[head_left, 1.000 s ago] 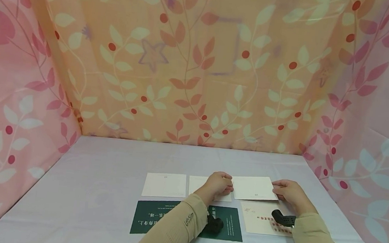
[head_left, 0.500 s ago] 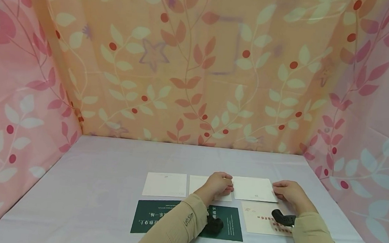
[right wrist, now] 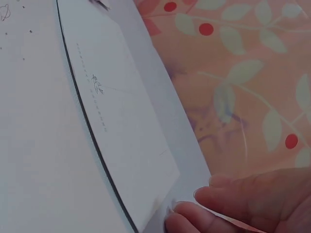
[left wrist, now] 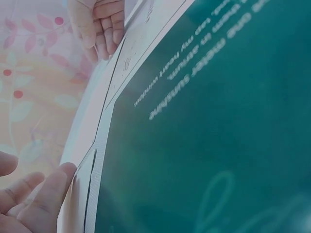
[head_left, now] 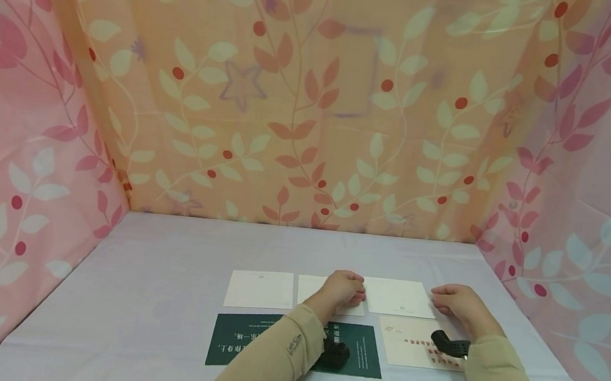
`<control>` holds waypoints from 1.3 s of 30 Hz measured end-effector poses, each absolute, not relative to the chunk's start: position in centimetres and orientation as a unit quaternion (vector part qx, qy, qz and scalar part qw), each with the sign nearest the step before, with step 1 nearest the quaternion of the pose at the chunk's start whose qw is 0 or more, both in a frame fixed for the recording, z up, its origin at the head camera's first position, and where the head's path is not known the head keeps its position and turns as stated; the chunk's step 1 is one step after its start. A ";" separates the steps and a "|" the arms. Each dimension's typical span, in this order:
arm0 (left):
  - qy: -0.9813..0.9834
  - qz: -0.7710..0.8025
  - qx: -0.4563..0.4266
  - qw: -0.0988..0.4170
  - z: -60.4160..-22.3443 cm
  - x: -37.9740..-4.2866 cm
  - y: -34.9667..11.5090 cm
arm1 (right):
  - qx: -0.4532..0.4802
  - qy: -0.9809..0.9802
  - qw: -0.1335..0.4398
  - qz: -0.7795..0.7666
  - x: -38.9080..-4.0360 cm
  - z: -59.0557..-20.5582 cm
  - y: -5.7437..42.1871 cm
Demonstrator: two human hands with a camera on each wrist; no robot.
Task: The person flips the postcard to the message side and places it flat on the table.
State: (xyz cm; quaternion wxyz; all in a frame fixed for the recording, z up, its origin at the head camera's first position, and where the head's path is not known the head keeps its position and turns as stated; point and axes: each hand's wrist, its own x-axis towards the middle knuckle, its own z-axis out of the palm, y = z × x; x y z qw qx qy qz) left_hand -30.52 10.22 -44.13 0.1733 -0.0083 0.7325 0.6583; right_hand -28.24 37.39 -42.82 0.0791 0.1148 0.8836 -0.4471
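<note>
A blank-looking white postcard (head_left: pixel 402 298) with a small printed mark lies flat at the right end of the back row. At its left edge are the fingertips of my left hand (head_left: pixel 341 288), which also partly covers the middle white card (head_left: pixel 307 286). My right hand (head_left: pixel 463 304) is just off the postcard's right edge, fingers loosely bent with nothing between them. In the right wrist view its fingertips (right wrist: pixel 182 218) sit beside the postcard's corner. The left wrist view shows the left thumb and fingers (left wrist: pixel 48 194) at a card edge.
Another white card (head_left: pixel 259 289) lies at the row's left end. In front, dark green printed card surface (head_left: pixel 356 355) shows on both sides of the left sleeve. A cream card with red print (head_left: pixel 398 343) lies partly under the right wrist's black camera (head_left: pixel 449 344). Patterned curtains enclose the white table.
The right-hand white postcard has settled flat, its near edge lower than before. My right hand has let go of its edge and drawn slightly right. My left hand has barely moved.
</note>
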 end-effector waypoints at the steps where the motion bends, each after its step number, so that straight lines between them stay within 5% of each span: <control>1: 0.733 0.658 -0.008 0.173 -44.1 -30.5 10.2 | 0.115 0.882 0.083 -0.449 -28.1 -42.7 37.5; 39: 0.708 0.671 0.034 0.217 -43.1 -25.2 10.0 | 0.167 0.830 0.129 -0.516 -23.0 -42.2 39.6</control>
